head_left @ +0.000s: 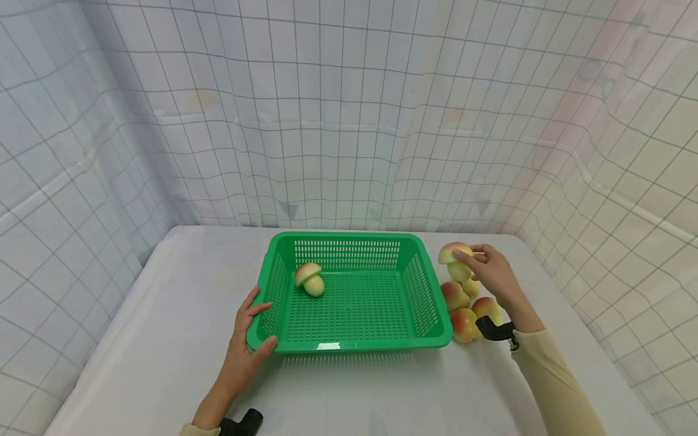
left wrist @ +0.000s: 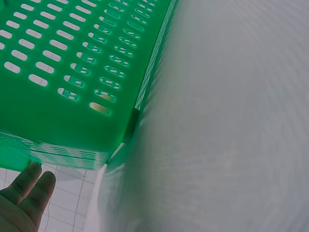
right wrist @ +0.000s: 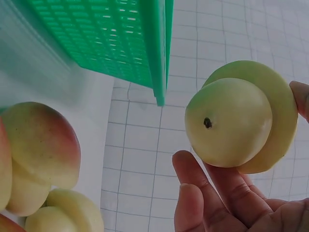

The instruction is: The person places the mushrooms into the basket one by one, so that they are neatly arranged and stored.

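My left hand (head_left: 243,345) holds the near left corner of a green plastic basket (head_left: 349,346), its thumb and a finger over the rim. In the left wrist view two fingertips (left wrist: 44,186) are by the basket's outer side. To the right of the basket my right hand (head_left: 493,275) grips a yellow mushroom (right wrist: 229,123) with a reddish cap, raised above the table. The right wrist view shows its pale, rounded stem with a dark spot. Another such mushroom (head_left: 309,280) lies in the left part of the basket.
Several more red-and-yellow mushrooms (head_left: 465,326) lie together beside the basket's right wall, below my right hand. A white cloth covers the table (head_left: 180,290). Checked white curtains (head_left: 338,121) hang behind it and on both sides.
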Available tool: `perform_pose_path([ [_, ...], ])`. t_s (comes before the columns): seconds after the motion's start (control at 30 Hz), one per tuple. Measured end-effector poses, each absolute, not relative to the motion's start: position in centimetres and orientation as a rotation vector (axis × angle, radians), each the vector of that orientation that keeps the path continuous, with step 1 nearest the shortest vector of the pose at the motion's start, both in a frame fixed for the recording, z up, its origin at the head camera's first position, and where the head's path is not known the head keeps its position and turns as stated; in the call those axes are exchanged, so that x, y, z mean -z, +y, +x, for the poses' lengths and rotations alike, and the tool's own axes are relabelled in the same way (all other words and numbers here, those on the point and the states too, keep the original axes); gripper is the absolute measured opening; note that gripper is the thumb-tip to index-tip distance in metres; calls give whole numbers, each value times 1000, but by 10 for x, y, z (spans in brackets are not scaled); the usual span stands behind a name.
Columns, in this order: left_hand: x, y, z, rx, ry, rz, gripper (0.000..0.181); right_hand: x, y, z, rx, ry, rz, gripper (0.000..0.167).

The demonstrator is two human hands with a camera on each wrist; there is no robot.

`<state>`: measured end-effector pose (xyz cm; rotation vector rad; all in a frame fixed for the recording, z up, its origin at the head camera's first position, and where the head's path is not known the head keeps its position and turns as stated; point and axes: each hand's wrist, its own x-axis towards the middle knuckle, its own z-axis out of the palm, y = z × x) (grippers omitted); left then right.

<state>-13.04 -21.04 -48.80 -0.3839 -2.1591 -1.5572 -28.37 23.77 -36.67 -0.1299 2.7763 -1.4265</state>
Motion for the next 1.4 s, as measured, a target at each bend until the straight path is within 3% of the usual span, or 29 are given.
perform_pose_path([
  [0.47,488,-211,-129,1550,-2166,-373,55,360,210,-279,1407,2719,-228,76],
  [0.87,454,-198,-115,1569,-2130,-410,50,358,187,-289,1335,2692,-353,73],
  [1.17,470,-204,-122,1581,-2153,-388,53,353,167,-290,1307,2612,-412,73],
  [1.4,461,-201,-118,1589,-2148,-390,51,353,153,-295,1337,2536,-438,71],
])
